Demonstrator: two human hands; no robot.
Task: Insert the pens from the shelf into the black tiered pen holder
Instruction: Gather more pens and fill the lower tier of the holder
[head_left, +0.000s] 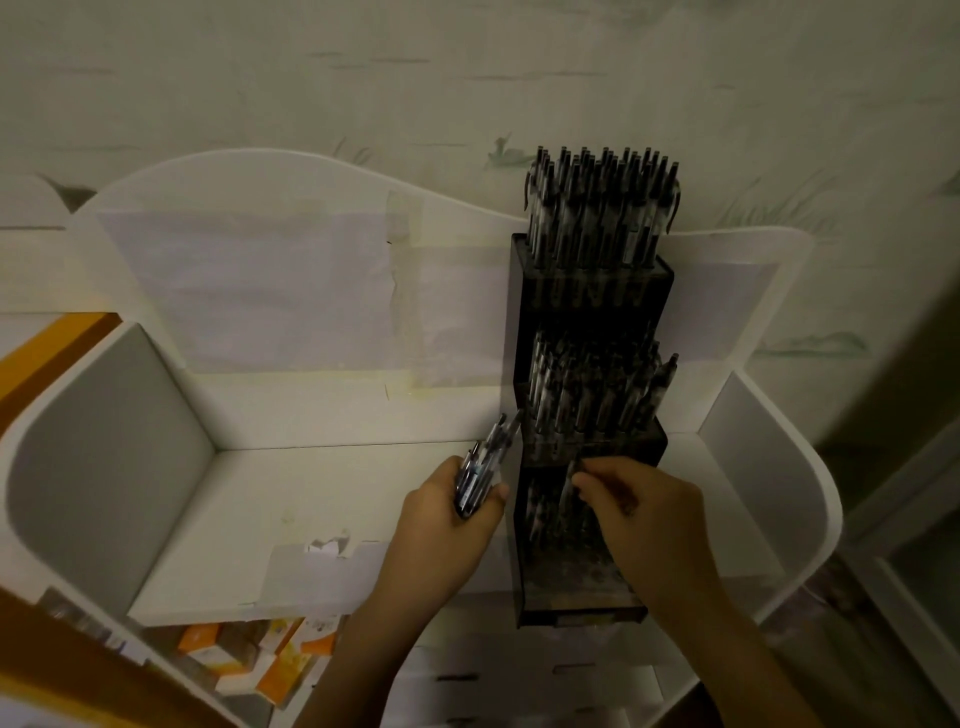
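Left hand (451, 512) grips pen bundle (480, 475), tips up-right; right hand (641, 512) pinches upright pen (569, 491) in holder (589, 431); orange boxes (270, 662) below shelf (311, 499).

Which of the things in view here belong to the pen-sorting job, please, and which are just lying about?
Part of the job:
- black tiered pen holder
- bundle of pens gripped in the left hand
- single pen pinched by the right hand at the lowest tier
- white shelf

Just lying about:
- orange and white boxes on the level below
- taped paper on the backboard
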